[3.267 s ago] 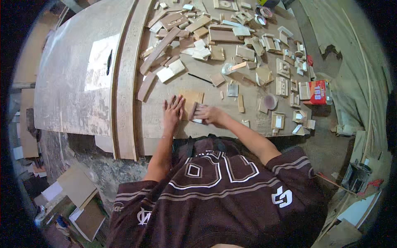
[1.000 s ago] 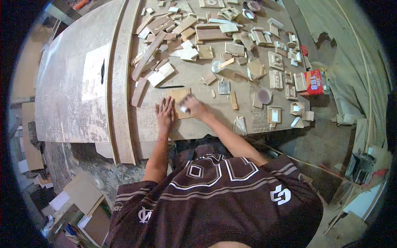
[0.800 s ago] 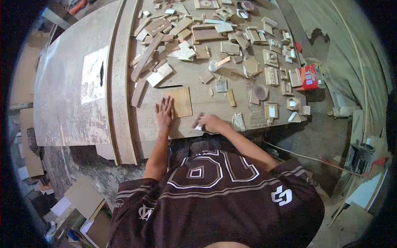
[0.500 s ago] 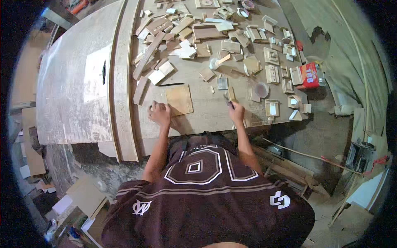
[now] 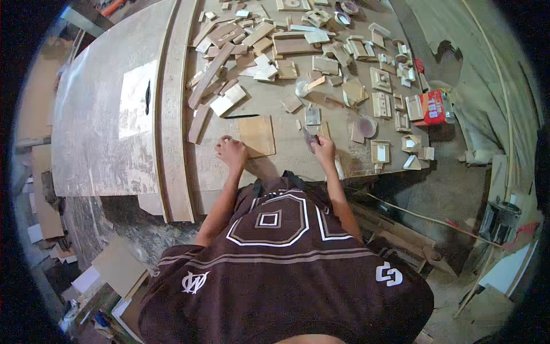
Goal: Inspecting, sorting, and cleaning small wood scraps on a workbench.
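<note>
My left hand (image 5: 231, 152) rests by the lower left edge of a thin, square, tan wooden board (image 5: 256, 136). Its fingers are loosely bent and a little apart, and nothing shows in them. My right hand (image 5: 324, 150) is closed around a small dark-handled tool (image 5: 310, 139), whose head points up and to the left; its exact kind is too blurred to tell. Just beyond that tool lies a small grey rectangular plate (image 5: 313, 116), with a narrow wood strip (image 5: 325, 129) beside my right knuckles. A thin black stick (image 5: 240, 117) lies along the board's far edge.
Wood offcuts (image 5: 229, 100) are heaped over the far part of the worktable (image 5: 286, 163). Small wooden frame pieces (image 5: 380, 152) stand along its right side, near a round pinkish lid (image 5: 367, 126) and a red container (image 5: 433, 107). A long raised plank (image 5: 172, 114) borders the left.
The view has shifted slightly. My left hand has drawn its fingers in a little beside the board. My right hand has moved slightly left, and the tool's head now leans further left.
</note>
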Motion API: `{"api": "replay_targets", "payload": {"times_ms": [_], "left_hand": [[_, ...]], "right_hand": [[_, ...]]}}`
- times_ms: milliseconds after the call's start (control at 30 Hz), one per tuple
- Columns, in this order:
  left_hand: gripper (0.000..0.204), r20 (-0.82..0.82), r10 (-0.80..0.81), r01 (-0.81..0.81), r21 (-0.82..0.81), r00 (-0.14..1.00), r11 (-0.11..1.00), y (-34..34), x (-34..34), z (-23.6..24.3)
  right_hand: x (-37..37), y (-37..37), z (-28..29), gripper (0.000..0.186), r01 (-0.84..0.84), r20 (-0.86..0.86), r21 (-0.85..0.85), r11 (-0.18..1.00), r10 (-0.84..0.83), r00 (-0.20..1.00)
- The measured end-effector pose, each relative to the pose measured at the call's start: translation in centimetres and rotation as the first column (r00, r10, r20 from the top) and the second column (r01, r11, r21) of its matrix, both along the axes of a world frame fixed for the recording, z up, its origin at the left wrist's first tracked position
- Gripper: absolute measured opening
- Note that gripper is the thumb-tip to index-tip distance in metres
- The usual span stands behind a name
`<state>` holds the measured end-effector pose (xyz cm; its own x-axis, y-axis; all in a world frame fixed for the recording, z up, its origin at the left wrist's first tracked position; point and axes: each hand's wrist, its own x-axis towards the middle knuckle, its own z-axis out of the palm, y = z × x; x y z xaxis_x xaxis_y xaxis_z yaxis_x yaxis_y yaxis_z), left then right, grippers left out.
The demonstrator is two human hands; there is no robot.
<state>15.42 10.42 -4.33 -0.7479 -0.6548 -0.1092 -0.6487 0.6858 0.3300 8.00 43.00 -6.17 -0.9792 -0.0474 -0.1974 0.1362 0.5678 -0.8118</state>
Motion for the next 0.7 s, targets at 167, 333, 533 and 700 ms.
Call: {"api": "replay_targets", "payload": {"times_ms": [167,333,533,700], "left_hand": [[0.025,-0.057,-0.111,0.111,0.003,0.992,0.994,0.3,-1.1,-0.6],[0.028,-0.068,-0.136,0.130,-0.075,0.988,0.989,-0.9,-1.3,-1.4],[0.031,-0.325,0.171,0.015,0.499,0.930,0.866,-0.8,-1.1,-2.1],[0.030,-0.362,0.331,0.138,0.829,0.871,0.542,-1.9,-0.6,-2.6]], "right_hand": [[0.4,2.3,-1.4,0.015,0.064,0.046,0.028,0.998,-0.066,0.997],[1.6,0.5,2.7,0.009,0.088,0.084,-0.061,0.994,-0.082,0.993],[1.8,1.3,1.1,0.010,0.135,0.099,-0.124,0.983,-0.123,0.987],[1.1,-0.6,4.6,0.014,0.177,0.103,-0.228,0.957,-0.157,0.982]]}}
